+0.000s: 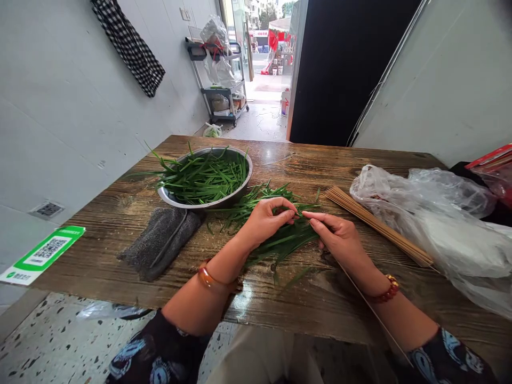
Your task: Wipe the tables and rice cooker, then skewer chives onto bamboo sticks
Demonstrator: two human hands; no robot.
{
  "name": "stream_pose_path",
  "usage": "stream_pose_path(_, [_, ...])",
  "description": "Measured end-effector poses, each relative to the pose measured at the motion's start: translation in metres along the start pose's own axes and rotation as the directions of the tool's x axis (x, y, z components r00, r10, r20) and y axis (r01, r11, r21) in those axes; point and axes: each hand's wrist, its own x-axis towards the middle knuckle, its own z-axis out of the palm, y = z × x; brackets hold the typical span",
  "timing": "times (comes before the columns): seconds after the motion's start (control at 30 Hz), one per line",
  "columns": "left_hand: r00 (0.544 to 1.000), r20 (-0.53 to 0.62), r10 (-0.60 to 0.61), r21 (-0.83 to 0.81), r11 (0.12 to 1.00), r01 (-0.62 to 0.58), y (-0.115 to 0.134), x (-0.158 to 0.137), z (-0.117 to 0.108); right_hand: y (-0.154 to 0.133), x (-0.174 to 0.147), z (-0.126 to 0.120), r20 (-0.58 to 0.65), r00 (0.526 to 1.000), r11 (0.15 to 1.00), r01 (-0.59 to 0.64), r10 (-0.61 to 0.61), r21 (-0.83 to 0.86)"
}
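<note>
Over the wooden table my left hand point(266, 220) is closed in a pinch on green chives point(286, 242), mostly hidden behind its fingertips. My right hand point(341, 237) is closed around a thin bamboo skewer point(374, 311), whose long end slants down to the lower right past the wrist. The fingertips of both hands nearly meet, and the skewer's tip is hard to make out between them. Beneath and behind the hands lies a loose pile of cut chives point(262, 200). A bundle of bamboo skewers point(378, 226) rests to the right of my right hand.
At the back left a metal bowl point(248, 178) is heaped with chives. A dark mesh cloth point(162, 242) lies before it. Clear plastic bags point(448, 229) cover the table's right side. A green QR card point(44, 253) is at the left edge, and a wheeled cart point(220, 90) stands beyond.
</note>
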Motion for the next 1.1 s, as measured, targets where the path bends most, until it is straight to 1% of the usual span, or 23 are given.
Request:
stream_pose_path(0.1, [0.994, -0.028, 0.109, 0.208, 0.973, -0.101, -0.002, 0.001, -0.001, 0.000, -0.001, 0.000, -0.014, 1.000, 1.000, 0.002, -0.002, -0.016])
stream_pose_path(0.2, [0.960, -0.029, 0.279, 0.419, 0.875, -0.242, -0.007, 0.003, -0.002, 0.000, -0.001, 0.001, -0.017, 1.000, 1.000, -0.001, 0.001, -0.013])
stream_pose_path(0.27, [0.937, 0.013, 0.350, 0.502, 0.808, -0.309, -0.011, 0.003, -0.001, 0.001, 0.000, 0.001, -0.023, 1.000, 1.000, 0.000, 0.000, -0.010])
stream_pose_path(0.33, [0.926, 0.065, 0.371, 0.554, 0.759, -0.343, -0.012, 0.003, -0.001, 0.000, 0.000, 0.001, -0.030, 1.000, 1.000, -0.001, 0.001, -0.006])
stream_pose_path(0.4, [0.926, 0.106, 0.363, 0.588, 0.728, -0.353, -0.011, 0.001, 0.000, 0.000, 0.001, 0.001, -0.034, 0.999, 1.000, -0.002, 0.002, -0.001])
stream_pose_path(0.63, [0.928, 0.179, 0.326, 0.654, 0.665, -0.360, -0.006, -0.003, 0.005, -0.002, 0.000, 0.003, -0.033, 0.999, 1.000, 0.007, -0.007, -0.005])
stream_pose_path(0.7, [0.933, 0.171, 0.318, 0.632, 0.691, -0.352, -0.008, -0.003, 0.006, -0.001, 0.000, 0.003, -0.026, 1.000, 1.000, 0.003, -0.003, -0.001])
stream_pose_path(0.77, [0.944, 0.122, 0.306, 0.574, 0.755, -0.319, -0.010, -0.001, 0.007, 0.000, 0.001, 0.003, -0.039, 0.999, 1.000, 0.000, 0.001, 0.008])
stream_pose_path(0.9, [0.966, -0.070, 0.247, 0.435, 0.880, -0.193, -0.012, 0.002, 0.008, 0.002, 0.003, 0.002, -0.060, 0.998, 0.999, -0.023, 0.026, 0.043])
stream_pose_path(0.97, [0.971, -0.132, 0.200, 0.366, 0.920, -0.139, -0.011, 0.003, 0.008, 0.004, 0.003, 0.002, -0.040, 0.997, 0.995, -0.055, 0.058, 0.081])
stream_pose_path(1.03, [0.976, -0.159, 0.151, 0.301, 0.949, -0.098, -0.010, 0.004, 0.007, 0.005, 0.003, 0.001, -0.020, 0.997, 0.989, -0.076, 0.079, 0.124])
stream_pose_path(1.1, [0.979, -0.171, 0.113, 0.246, 0.967, -0.068, -0.008, 0.004, 0.007, 0.005, 0.002, 0.001, -0.011, 0.997, 0.987, -0.072, 0.074, 0.140])
